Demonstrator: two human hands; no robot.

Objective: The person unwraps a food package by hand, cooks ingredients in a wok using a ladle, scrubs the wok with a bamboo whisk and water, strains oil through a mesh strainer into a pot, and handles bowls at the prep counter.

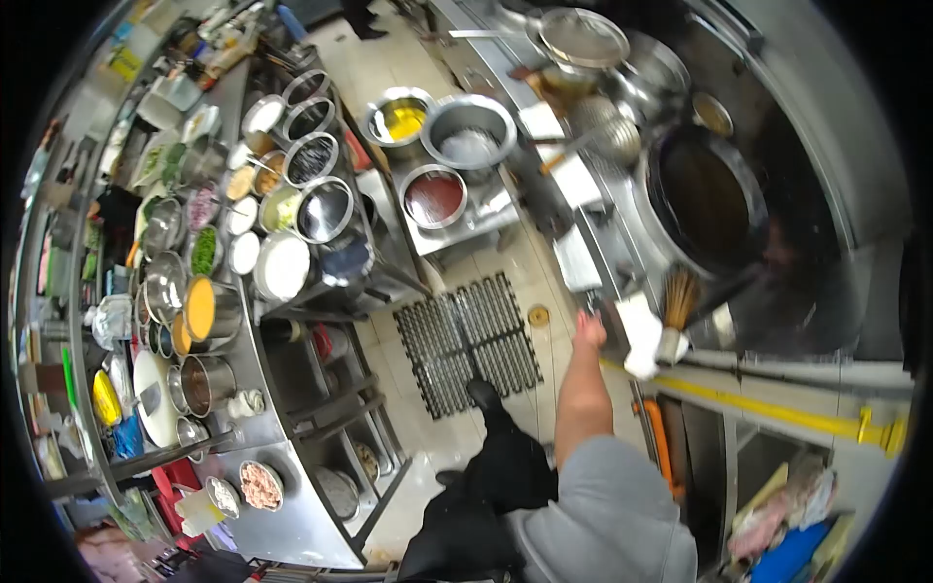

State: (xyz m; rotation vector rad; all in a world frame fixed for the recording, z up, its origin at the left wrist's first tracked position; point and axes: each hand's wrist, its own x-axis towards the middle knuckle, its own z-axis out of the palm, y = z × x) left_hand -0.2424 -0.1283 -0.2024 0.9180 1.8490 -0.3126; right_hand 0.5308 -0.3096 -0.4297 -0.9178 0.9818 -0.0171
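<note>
My right hand (588, 331) reaches forward at the front edge of the metal stove counter (622, 255). Its fingers look closed at a small dark metal fitting (594, 299); what they hold, if anything, I cannot make out. Just beyond it lies a folded white cloth (577, 260), and to its right a second white cloth (639, 335) hangs over the edge. A bamboo wok brush (679, 299) stands near that cloth. Farther right sits a large wok (705, 194) with dark contents. My left hand is out of view.
A black slatted floor mat (466, 340) lies ahead of my feet. Beyond it, a low stand holds a bowl of red liquid (434, 196) and large metal pots (469, 133). Food containers crowd the left counter (301, 505). A yellow pipe (777, 403) runs along the right.
</note>
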